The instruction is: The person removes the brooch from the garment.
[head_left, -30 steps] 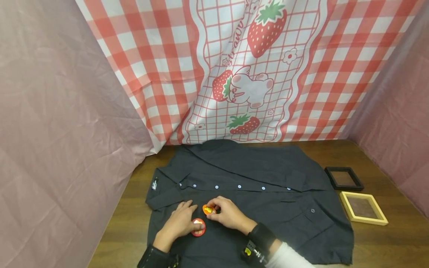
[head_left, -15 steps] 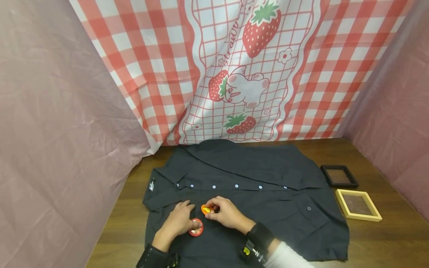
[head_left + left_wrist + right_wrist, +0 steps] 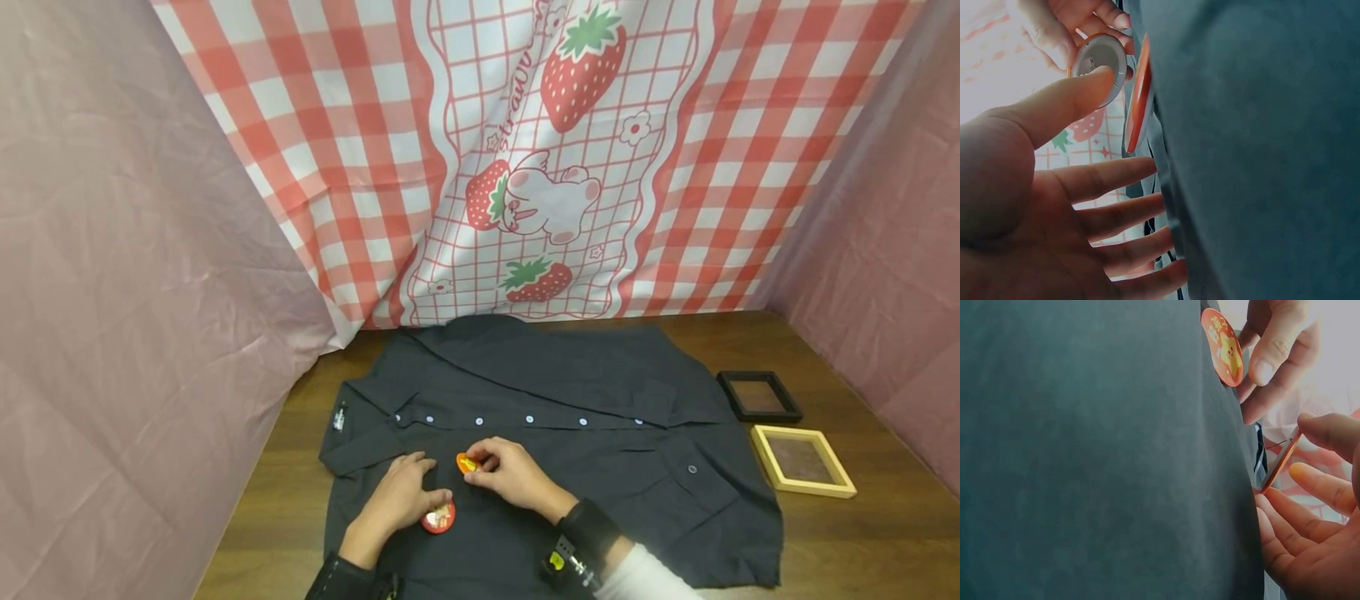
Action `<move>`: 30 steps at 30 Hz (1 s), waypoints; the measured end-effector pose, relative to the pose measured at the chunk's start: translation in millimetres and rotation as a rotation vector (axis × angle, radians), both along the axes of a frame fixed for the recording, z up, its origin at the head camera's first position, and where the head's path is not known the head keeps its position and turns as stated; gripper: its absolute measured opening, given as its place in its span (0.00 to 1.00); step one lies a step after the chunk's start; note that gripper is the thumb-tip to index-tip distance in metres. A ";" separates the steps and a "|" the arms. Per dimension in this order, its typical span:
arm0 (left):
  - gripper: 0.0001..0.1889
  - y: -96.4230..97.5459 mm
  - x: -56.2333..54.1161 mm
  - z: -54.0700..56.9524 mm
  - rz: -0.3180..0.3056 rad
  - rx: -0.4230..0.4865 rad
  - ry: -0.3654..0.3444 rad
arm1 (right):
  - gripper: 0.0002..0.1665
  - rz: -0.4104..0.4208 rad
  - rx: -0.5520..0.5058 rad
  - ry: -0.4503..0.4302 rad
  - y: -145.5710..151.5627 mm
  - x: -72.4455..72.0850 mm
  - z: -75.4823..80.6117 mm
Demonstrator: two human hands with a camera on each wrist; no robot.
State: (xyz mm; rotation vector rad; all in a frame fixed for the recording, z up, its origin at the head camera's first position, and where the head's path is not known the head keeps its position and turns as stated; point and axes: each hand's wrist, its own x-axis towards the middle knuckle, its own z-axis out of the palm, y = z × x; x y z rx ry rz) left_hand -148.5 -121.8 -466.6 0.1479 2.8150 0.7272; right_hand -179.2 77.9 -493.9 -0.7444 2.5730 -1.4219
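Observation:
A dark button-up shirt (image 3: 570, 475) lies spread on the wooden table. On its near left part rests a round red pin badge (image 3: 438, 518), printed with a yellow star (image 3: 1230, 355) in the right wrist view. My left hand (image 3: 400, 493) rests on the cloth with fingers extended, its thumb over the badge's upper edge. Just right of it, my right hand (image 3: 510, 475) pinches an orange pin badge (image 3: 468, 464) between thumb and fingers, tilted on edge. Its grey back (image 3: 1100, 59), with a pin, shows in the left wrist view.
At the table's right stand a black square frame (image 3: 759, 396) and a pale yellow frame (image 3: 802, 460). A red checked strawberry cloth (image 3: 555, 167) hangs behind the table. Pink drapes (image 3: 150, 292) enclose both sides.
My right hand has tipped the orange badge up and shifted it slightly right. My left thumb has slid from the red badge's face toward its upper edge, exposing more of the print.

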 end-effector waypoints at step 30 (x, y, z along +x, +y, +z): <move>0.18 -0.7 0.5 -2.4 -0.089 0.123 0.235 | 0.15 0.027 -0.014 -0.015 -3.0 3.9 4.5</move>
